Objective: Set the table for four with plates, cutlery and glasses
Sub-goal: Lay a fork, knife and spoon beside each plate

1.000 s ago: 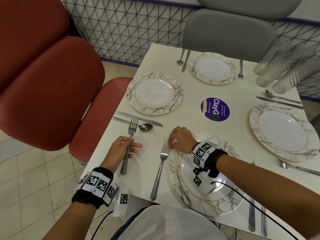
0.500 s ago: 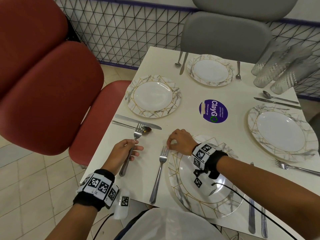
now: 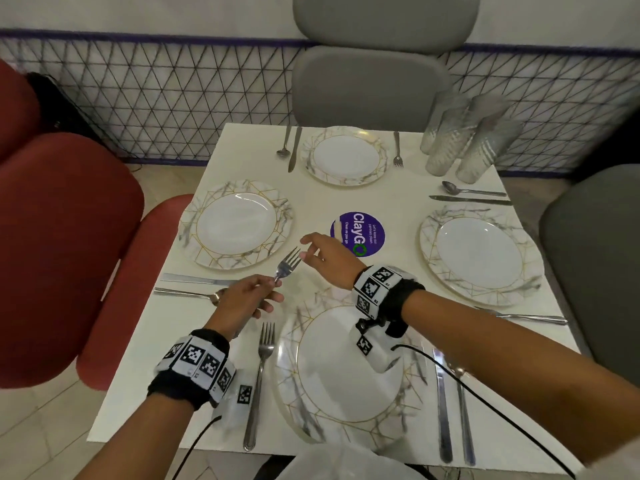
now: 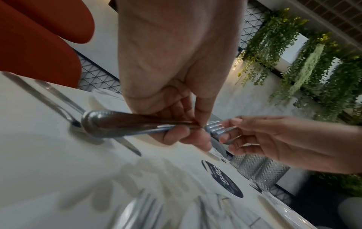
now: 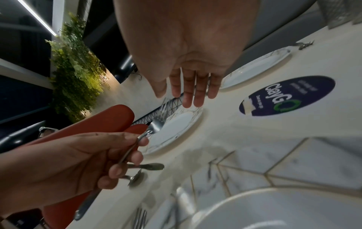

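My left hand [image 3: 263, 289] grips a fork [image 3: 287, 264] by its neck and holds it above the table, tines pointing toward the left plate [image 3: 207, 209]. In the left wrist view the fork [image 4: 117, 124] lies across my curled left fingers [image 4: 176, 136]. My right hand [image 3: 308, 247] hovers just right of the tines with straight, relaxed fingers [image 5: 192, 93] and holds nothing. Four marbled plates are laid: left, far [image 3: 377, 150], right [image 3: 433, 237] and near [image 3: 294, 375]. Another fork [image 3: 261, 386] lies left of the near plate. Several glasses [image 3: 464, 143] stand bunched at the far right corner.
A knife [image 3: 194, 279] and spoon [image 3: 187, 292] lie by the left plate, below my left hand. More cutlery lies beside the far, right and near plates. A purple sticker [image 3: 367, 230] marks the table's middle. Red chairs [image 3: 62, 237] stand left, grey chairs [image 3: 370, 81] behind and right.
My left hand has lifted the fork and carried it right and forward, past the knife and spoon. My right hand has left the near plate's rim and come up to the tines.
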`<state>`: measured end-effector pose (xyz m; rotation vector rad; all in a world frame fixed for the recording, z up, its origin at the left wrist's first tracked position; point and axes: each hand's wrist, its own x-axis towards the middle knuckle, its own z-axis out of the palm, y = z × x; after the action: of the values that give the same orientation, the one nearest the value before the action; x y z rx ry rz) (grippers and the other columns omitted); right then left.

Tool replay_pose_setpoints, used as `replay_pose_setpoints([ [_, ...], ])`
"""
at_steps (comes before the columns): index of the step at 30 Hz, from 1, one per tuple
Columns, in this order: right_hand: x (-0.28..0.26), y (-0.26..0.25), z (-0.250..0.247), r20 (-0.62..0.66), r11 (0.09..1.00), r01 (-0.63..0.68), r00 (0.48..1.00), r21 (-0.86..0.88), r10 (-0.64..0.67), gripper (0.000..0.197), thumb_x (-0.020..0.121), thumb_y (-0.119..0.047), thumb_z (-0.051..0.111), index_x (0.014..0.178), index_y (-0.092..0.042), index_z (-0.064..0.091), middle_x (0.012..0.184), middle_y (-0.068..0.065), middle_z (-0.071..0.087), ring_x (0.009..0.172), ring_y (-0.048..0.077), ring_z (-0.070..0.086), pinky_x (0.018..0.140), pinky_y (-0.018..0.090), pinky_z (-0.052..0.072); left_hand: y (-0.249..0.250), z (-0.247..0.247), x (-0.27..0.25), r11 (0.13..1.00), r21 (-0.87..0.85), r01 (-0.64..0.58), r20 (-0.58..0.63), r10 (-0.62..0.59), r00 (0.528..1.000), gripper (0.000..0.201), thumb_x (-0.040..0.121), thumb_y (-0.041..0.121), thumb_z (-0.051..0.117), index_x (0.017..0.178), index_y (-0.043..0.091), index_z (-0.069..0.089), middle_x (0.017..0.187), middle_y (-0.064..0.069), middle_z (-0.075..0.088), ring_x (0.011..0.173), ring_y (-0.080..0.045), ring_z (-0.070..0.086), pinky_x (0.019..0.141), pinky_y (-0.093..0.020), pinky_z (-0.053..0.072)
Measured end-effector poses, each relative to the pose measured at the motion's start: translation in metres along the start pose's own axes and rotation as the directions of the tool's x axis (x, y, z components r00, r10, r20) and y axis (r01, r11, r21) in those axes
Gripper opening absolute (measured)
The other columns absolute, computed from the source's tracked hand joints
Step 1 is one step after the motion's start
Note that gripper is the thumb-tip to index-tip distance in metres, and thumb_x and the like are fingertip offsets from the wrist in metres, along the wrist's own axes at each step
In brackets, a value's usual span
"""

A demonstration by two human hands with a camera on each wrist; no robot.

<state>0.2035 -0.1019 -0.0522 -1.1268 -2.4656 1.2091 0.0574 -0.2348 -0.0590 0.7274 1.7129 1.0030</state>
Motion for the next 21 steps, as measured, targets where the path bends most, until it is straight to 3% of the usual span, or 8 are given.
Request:
replay_pose_setpoints([
  [4,0.008,0.003,-0.027,-0.049,0.999,-0.005,0.999,0.050,0.007,0.020,0.094,-0.014,0.046,0.108,-0.002,0.053,0.085,0.002,0.053,0.080,0.019,0.050,0.076,0.034,0.045,0.018,0.020,0.016,0.999,0.034,-0.037,0.018,0.037,0.999,0.017,0.094,0.020,0.052,0.095,0.014,0.068,0.079,-0.004,0.071,0.060,-0.012,0.056,0.053,-0.020,0.040],
  [8,0.028,0.004,-0.045,-0.119,0.993,-0.035,0.992,0.117,0.049,0.014,0.090,-0.003,0.049,0.098,0.002,0.058,0.066,-0.009,0.049,0.063,0.010,0.049,0.055,0.008,0.039,0.030,0.008,0.035,0.990,0.128,-0.058,0.014,0.056,0.998,0.016,0.092,0.022,0.055,0.090,0.015,0.069,0.073,0.001,0.071,0.055,-0.010,0.056,0.052,-0.019,0.040],
  [10,0.043,0.000,-0.053,-0.147,0.987,-0.054,0.986,0.149,0.076,0.014,0.088,-0.002,0.048,0.096,0.001,0.060,0.067,-0.007,0.051,0.062,0.007,0.047,0.060,0.014,0.041,0.035,-0.012,0.047,0.987,0.152,-0.049,0.011,0.048,0.999,0.015,0.091,0.022,0.057,0.087,0.016,0.070,0.071,0.001,0.071,0.055,-0.009,0.055,0.050,-0.018,0.043],
  [12,0.064,-0.004,-0.060,-0.182,0.982,-0.067,0.978,0.179,0.100,0.013,0.088,-0.001,0.047,0.091,-0.003,0.060,0.074,0.002,0.056,0.067,0.012,0.049,0.067,0.021,0.041,0.044,-0.039,0.061,0.984,0.172,-0.055,0.016,0.053,0.998,0.013,0.090,0.018,0.059,0.087,0.014,0.071,0.071,0.001,0.070,0.057,-0.010,0.056,0.049,-0.016,0.044],
  [14,0.090,-0.007,-0.061,-0.211,0.970,-0.085,0.968,0.227,0.135,0.016,0.087,0.001,0.047,0.080,-0.011,0.055,0.079,0.005,0.057,0.071,0.015,0.051,0.066,0.021,0.041,0.053,-0.068,0.078,0.980,0.180,-0.080,-0.015,0.084,0.996,0.010,0.089,0.015,0.061,0.088,0.011,0.070,0.074,-0.002,0.070,0.058,-0.013,0.056,0.048,-0.015,0.046],
  [16,0.117,-0.014,-0.060,-0.219,0.946,-0.117,0.957,0.301,0.188,0.027,0.086,0.004,0.046,0.070,-0.018,0.051,0.073,0.002,0.056,0.077,0.022,0.053,0.065,0.023,0.042,0.063,-0.094,0.100,0.985,0.131,-0.110,-0.085,0.122,0.989,0.007,0.088,0.009,0.061,0.086,0.007,0.067,0.076,-0.006,0.066,0.057,-0.012,0.057,0.048,-0.016,0.049],
  [19,0.155,-0.026,-0.051,-0.235,0.916,-0.131,0.944,0.380,0.232,0.035,0.086,0.006,0.039,0.069,-0.023,0.047,0.067,-0.001,0.055,0.074,0.025,0.053,0.066,0.034,0.045,0.075,-0.123,0.141,0.985,0.010,-0.171,-0.186,0.170,0.968,0.011,0.087,-0.003,0.058,0.082,0.006,0.062,0.075,-0.008,0.058,0.049,-0.003,0.058,0.048,-0.016,0.052],
  [21,0.179,-0.033,-0.045,-0.276,0.915,-0.108,0.934,0.389,0.227,0.035,0.087,0.006,0.037,0.069,-0.023,0.046,0.067,-0.002,0.055,0.070,0.024,0.053,0.071,0.037,0.048,0.080,-0.139,0.170,0.983,-0.065,-0.173,-0.249,0.152,0.957,0.010,0.086,-0.008,0.057,0.092,0.000,0.058,0.075,-0.009,0.057,0.051,-0.007,0.059,0.049,-0.017,0.054],
])
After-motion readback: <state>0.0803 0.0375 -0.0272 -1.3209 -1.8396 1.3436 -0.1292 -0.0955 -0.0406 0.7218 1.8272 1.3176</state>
